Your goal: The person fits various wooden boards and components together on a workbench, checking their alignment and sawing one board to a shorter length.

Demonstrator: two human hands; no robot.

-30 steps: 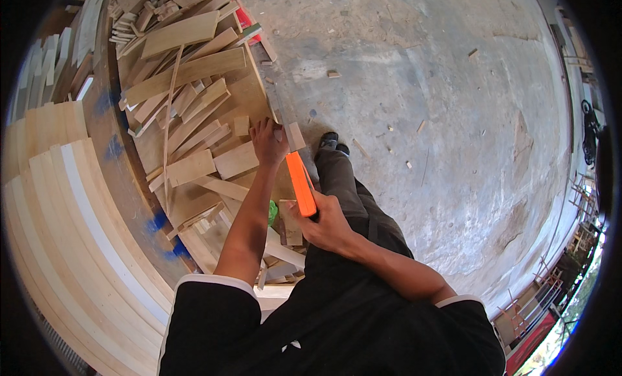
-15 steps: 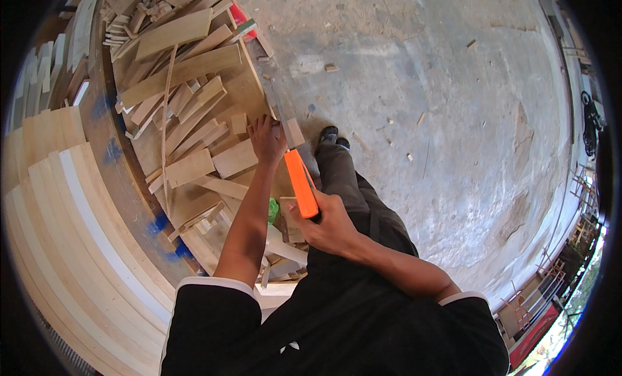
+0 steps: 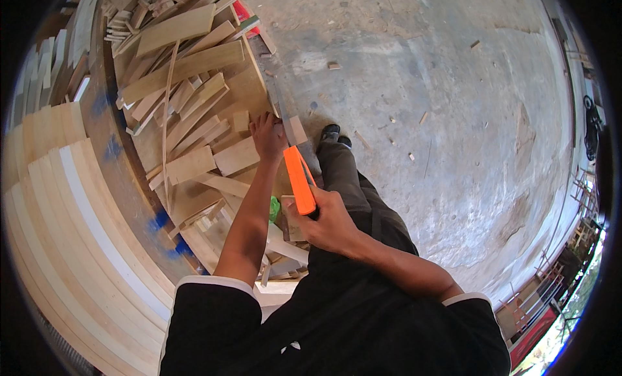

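Note:
My right hand (image 3: pixel 327 220) is closed around the orange handle of a handsaw (image 3: pixel 299 180). The saw's thin blade points away from me and crosses a pale wooden board (image 3: pixel 236 157) close to its right end. My left hand (image 3: pixel 267 137) holds that board down just left of the blade, its fingers bent over the far side. The board's short end sticks out past the blade over the floor. Part of the board is hidden under my left hand.
Loose wood offcuts (image 3: pixel 184 58) are heaped on the workbench to the left. Long planks (image 3: pixel 84 227) lie stacked at the far left. A green thing (image 3: pixel 274 209) sits by my left forearm. Small wood scraps (image 3: pixel 334 66) dot the concrete floor (image 3: pixel 453 149) on the right.
The handsaw has shifted slightly away from me and to the left, with my right hand on its handle. My left hand stays on the board.

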